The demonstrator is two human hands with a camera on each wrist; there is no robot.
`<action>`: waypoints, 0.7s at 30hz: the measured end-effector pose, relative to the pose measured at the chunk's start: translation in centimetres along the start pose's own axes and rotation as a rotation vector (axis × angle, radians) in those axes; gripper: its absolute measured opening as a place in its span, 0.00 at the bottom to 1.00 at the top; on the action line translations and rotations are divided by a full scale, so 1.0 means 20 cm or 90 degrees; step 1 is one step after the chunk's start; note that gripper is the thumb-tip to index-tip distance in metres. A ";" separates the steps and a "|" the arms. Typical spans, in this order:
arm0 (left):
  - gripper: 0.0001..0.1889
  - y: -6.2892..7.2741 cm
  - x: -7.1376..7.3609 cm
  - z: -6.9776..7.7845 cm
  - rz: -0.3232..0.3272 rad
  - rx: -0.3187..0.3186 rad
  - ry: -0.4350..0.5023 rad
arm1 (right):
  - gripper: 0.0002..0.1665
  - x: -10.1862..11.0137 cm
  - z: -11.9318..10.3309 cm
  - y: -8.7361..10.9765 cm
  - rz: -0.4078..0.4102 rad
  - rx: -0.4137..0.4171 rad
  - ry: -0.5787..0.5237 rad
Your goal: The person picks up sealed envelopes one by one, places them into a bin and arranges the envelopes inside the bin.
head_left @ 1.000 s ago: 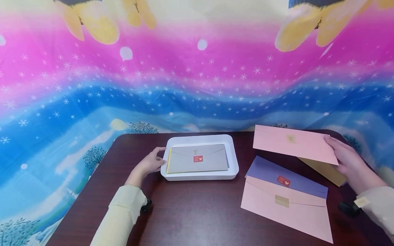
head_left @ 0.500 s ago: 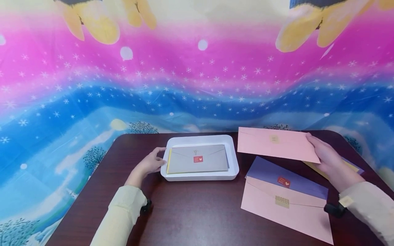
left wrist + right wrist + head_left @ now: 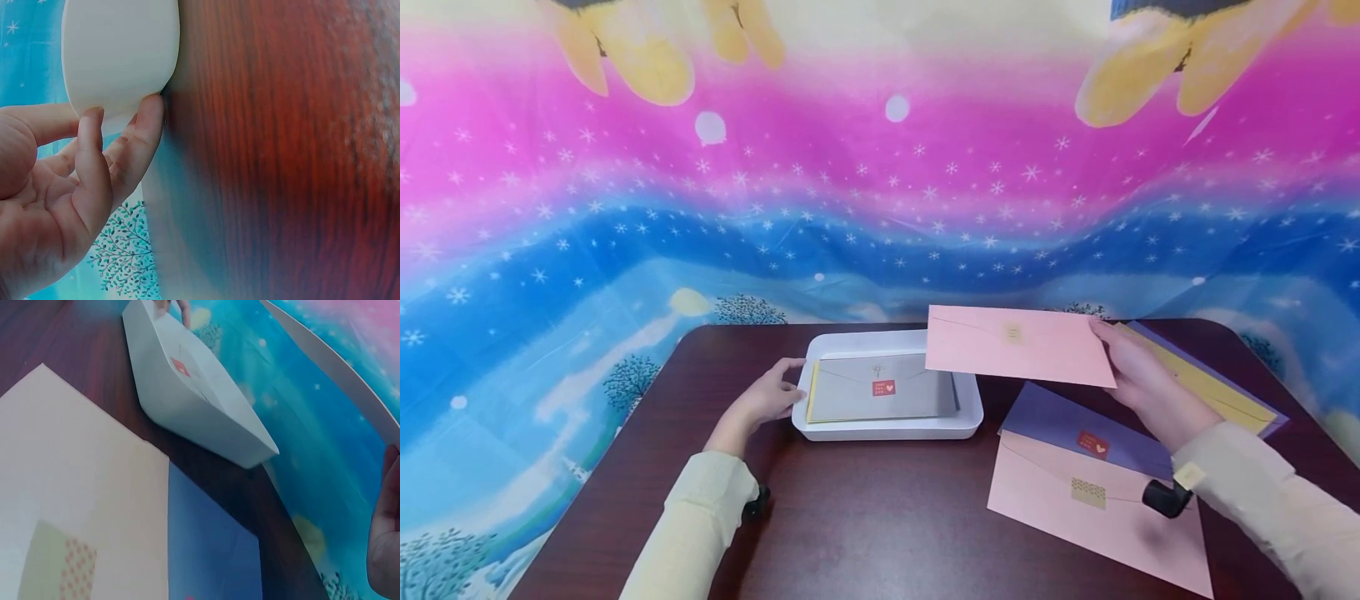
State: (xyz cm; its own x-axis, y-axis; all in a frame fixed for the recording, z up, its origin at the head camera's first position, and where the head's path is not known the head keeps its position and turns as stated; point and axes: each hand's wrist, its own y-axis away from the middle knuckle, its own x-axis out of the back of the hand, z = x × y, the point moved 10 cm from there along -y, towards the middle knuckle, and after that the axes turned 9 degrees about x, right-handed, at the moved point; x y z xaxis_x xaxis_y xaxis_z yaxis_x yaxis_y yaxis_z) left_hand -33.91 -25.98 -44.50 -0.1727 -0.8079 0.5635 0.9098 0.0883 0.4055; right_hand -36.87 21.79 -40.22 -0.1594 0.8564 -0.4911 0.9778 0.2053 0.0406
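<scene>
My right hand [image 3: 1138,371] holds a pink envelope [image 3: 1018,346] by its right end, with a small gold sticker at its middle. The envelope is raised, and its left part overlaps the right back corner of a white tray [image 3: 887,432] in the head view. In the tray lies a grey envelope [image 3: 850,400] with a red heart sticker, a yellow edge [image 3: 811,404] showing beneath it. My left hand [image 3: 769,396] grips the tray's left end, fingertips against its wall [image 3: 122,62]. The right wrist view shows only part of the right hand [image 3: 384,544] beside the envelope's edge.
Right of the tray, a pink envelope [image 3: 1037,492] with a patterned gold sticker partly covers a purple one [image 3: 1045,412] on the dark wooden table [image 3: 865,525]. Farther right, a yellow envelope [image 3: 1217,387] lies over another purple one. A printed cloth [image 3: 850,183] hangs behind the table.
My right hand has carried the pink envelope leftward, from above the right side of the table to the tray's corner, uncovering the yellow envelope. The left hand and tray have stayed in place.
</scene>
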 end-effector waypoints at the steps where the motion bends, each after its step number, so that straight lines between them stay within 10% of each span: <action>1: 0.32 0.00 0.00 0.00 -0.001 -0.001 -0.001 | 0.16 -0.01 0.01 -0.01 0.006 -0.004 0.005; 15: 0.32 0.01 0.00 0.01 -0.006 -0.005 0.008 | 0.41 -0.18 0.13 -0.07 0.001 -0.030 0.068; 21: 0.32 0.01 0.00 0.01 -0.007 -0.002 0.007 | 0.38 -0.24 0.16 -0.11 -0.002 -0.035 0.093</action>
State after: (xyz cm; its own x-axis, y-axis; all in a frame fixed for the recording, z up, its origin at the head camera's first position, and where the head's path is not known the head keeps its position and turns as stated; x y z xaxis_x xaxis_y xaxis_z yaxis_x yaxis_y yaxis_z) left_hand -33.85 -25.87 -44.33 -0.1793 -0.8151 0.5509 0.9088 0.0773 0.4100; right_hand -37.90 15.60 -40.73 -0.1849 0.9148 -0.3591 0.9690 0.2305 0.0883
